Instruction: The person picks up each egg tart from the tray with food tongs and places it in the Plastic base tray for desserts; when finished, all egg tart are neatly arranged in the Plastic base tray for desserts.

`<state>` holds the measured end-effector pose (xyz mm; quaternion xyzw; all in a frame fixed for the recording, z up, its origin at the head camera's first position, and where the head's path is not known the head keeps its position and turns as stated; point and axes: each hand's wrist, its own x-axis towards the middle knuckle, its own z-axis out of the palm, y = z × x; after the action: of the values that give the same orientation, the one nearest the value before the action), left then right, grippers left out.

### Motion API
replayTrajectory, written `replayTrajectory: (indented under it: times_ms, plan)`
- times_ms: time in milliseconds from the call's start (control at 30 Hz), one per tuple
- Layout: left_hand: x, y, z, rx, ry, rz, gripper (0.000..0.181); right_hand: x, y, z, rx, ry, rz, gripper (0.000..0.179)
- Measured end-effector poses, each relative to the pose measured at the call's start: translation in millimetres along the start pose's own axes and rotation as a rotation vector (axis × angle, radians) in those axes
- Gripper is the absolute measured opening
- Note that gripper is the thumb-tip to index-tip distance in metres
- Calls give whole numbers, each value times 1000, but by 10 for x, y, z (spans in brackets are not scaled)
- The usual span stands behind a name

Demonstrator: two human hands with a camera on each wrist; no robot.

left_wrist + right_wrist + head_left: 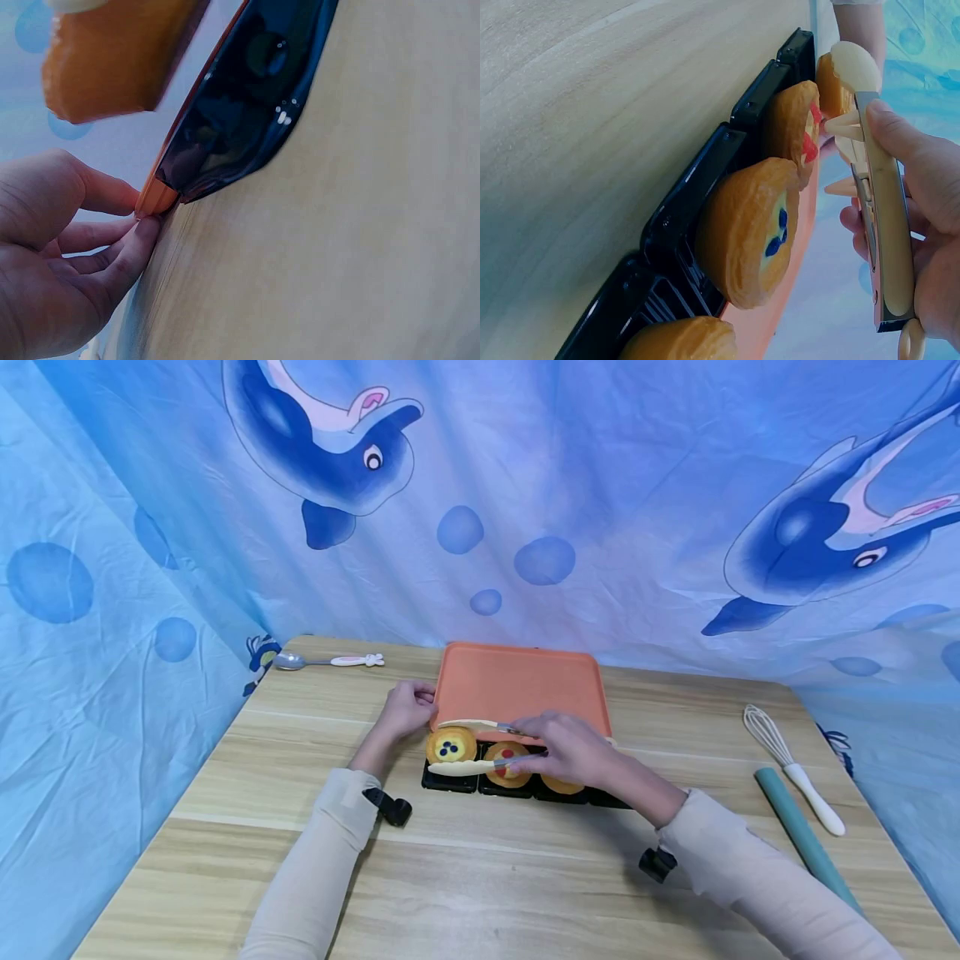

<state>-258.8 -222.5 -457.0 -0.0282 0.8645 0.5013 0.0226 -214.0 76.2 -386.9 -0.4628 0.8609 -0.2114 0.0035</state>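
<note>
My right hand (573, 747) grips a pair of tongs (889, 217) with cream tips and metal arms. Between the tips is a blueberry-topped tart (452, 746), at the left end of a black compartment tray (450, 779). In the left wrist view this tart (112, 64) hangs above the black tray (247, 82), with a gap below. Thumb and fingers of my left hand (407, 708) pinch the left edge of an orange tray (521, 681) behind the black one. A tart with red topping (791, 124) and another blueberry tart (742, 232) sit in the compartments.
Another tart (679, 341) shows at the lower edge of the right wrist view. A spoon (322, 661) lies at the back left. On the right lie a whisk (795, 768) and a green rolling pin (806, 835). A dolphin-print curtain (495, 485) hangs behind the table.
</note>
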Motion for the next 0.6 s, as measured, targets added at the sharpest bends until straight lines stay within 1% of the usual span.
replayTrajectory:
  times_ms: [133,267,600]
  plan:
    - [-1,-2,-11,10,3,4,37,10,-12,37,-12,-17,-3,57]
    - [-2,10,-9,-2,5,7,36,15,-1,66,-13,-21,-19,55]
    - [0,11,-6,-21,-3,4,36,8,10,90,-15,-33,1,56]
